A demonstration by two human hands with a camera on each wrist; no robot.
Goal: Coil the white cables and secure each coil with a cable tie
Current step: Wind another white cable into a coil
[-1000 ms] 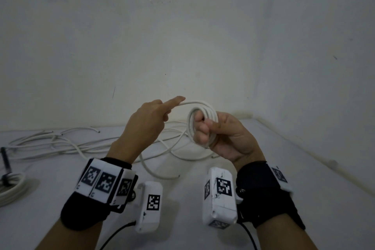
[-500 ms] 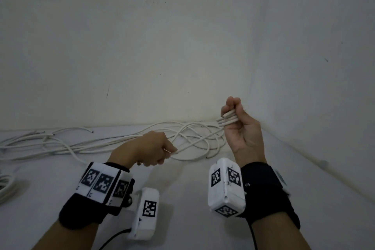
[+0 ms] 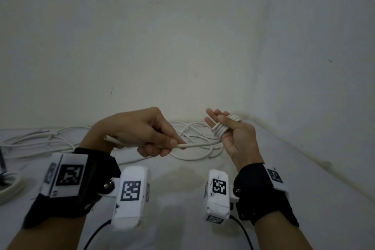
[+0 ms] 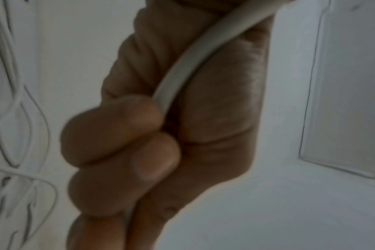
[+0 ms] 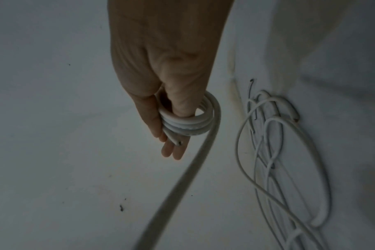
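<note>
Two hands held up. Left hand (image 3: 140, 128) fists the white cable (image 3: 196, 145); right hand (image 3: 237, 138), fingers straight, thumb-pins the coil (image 3: 220, 129).

Head camera is looking down across the counter (image 3: 182, 186); wrist cameras are closely facing the left hand (image 4: 193, 118) and right hand (image 5: 167, 67), all sharing the white cable (image 3: 194, 145).

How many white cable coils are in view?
2. One coil is wound round the fingers of the right hand; a second coil lies on the table at far left, partly cropped.
</note>
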